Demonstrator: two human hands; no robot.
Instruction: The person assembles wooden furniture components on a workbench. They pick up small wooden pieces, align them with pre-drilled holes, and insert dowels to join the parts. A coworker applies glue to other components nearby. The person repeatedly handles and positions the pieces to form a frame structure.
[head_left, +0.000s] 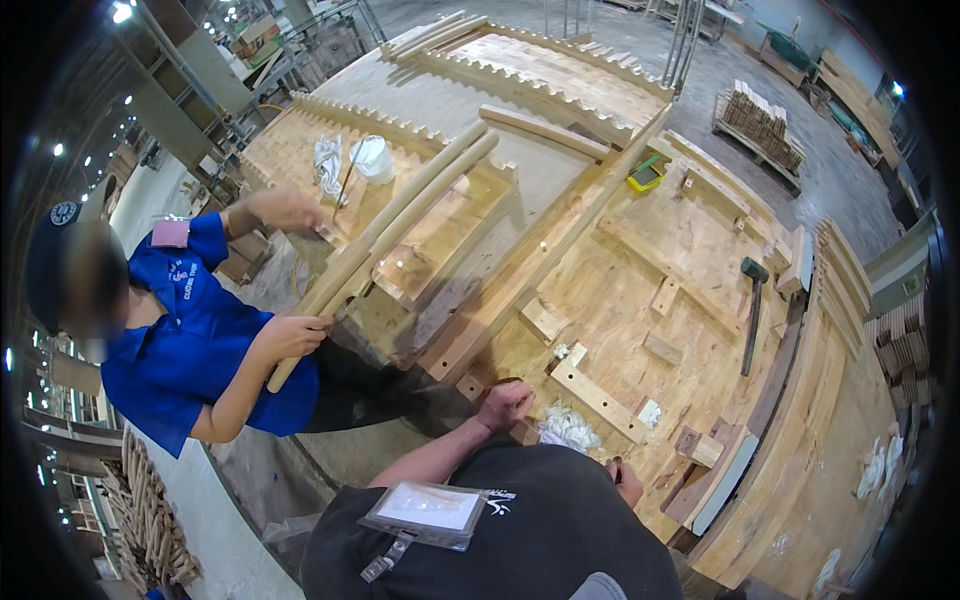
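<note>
My left hand [505, 403] rests as a closed fist on the near edge of a large wooden workbench [620, 290], beside a small wooden block [525, 432] and a crumpled white rag [568, 428]. My right hand [625, 482] is close to my chest with curled fingers, partly hidden by my black shirt; I cannot see whether it holds anything. Across the bench corner, a co-worker in a blue shirt [190, 350] grips two long curved wooden rails [400, 215] with both hands.
A long-handled mallet [752, 310] lies on the bench at right, and a yellow-green box [645, 175] further back. A white bucket [372, 158] and a cloth [328, 165] sit on the far panel. Stacked wood pieces [765, 125] rest on the floor.
</note>
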